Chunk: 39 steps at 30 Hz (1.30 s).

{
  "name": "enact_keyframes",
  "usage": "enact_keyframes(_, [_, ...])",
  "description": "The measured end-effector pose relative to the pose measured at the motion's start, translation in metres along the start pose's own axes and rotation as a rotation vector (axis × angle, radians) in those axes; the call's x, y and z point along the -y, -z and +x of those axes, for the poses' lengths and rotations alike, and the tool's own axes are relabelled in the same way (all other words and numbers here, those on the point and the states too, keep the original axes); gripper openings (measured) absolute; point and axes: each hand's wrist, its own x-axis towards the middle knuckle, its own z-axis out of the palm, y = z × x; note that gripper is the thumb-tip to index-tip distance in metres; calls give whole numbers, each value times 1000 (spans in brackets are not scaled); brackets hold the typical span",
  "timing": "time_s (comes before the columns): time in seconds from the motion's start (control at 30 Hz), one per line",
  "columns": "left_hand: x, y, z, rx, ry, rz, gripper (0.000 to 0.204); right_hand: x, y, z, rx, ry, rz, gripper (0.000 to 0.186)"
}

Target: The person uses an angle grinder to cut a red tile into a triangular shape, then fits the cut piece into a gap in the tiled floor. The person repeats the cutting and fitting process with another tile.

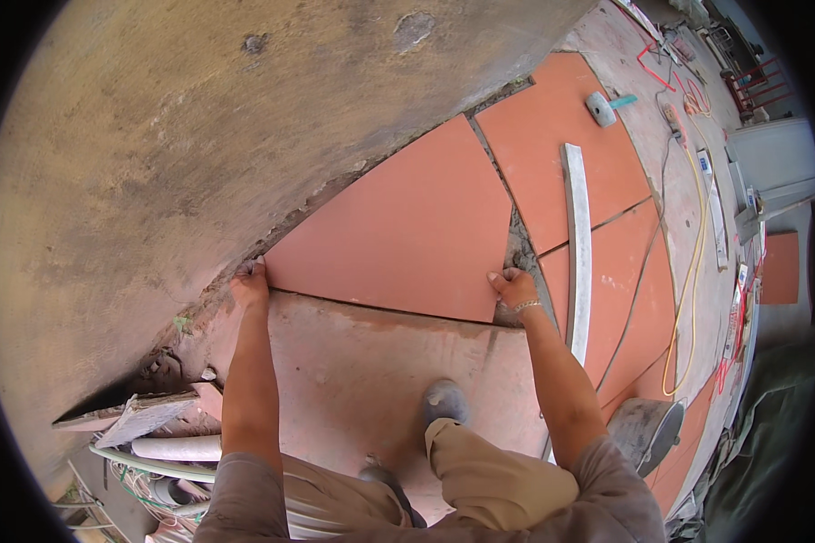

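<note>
A large salmon-pink square tile [389, 226] lies angled against the rough plastered wall [136, 145]. My left hand [250, 282] grips its left corner beside the wall, and my right hand [514, 290] holds its right edge near the lower corner, fingers curled. A gap with grey mortar [519, 242] runs along the right side of the tile, between it and more orange tiles [561, 113]. The bare concrete floor [353, 353] borders the tile's near edge, under my booted feet.
A long metal straightedge [577, 253] and a mallet [600, 109] lie on the right-hand tiles. Hoses and cables [697, 253] run farther right, beside a bucket [634, 434]. Broken boards, pipes [177, 446] and tangled cords sit at lower left along the wall.
</note>
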Motion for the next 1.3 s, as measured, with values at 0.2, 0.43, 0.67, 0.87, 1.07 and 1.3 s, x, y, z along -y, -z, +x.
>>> enact_keyframes(0.2, [-3,3,-5,-49,-66,-7,36,2,1,-4,-7,60,-32,45])
enact_keyframes(0.43, [1,3,-5,6,-98,-146,26,0,0,-11,-26,63,27,45])
enact_keyframes(0.67, [10,-1,0,90,-81,-408,22,-3,1,-14,-68,133,-25,40])
enact_keyframes(0.87, [5,5,0,130,-65,-413,24,4,5,-21,-42,113,-71,45])
enact_keyframes(1.07, [5,8,1,106,-94,-337,27,13,7,-24,-49,124,-103,48])
enact_keyframes(1.3, [9,13,-2,102,-78,-207,32,5,3,-27,-37,129,-66,46])
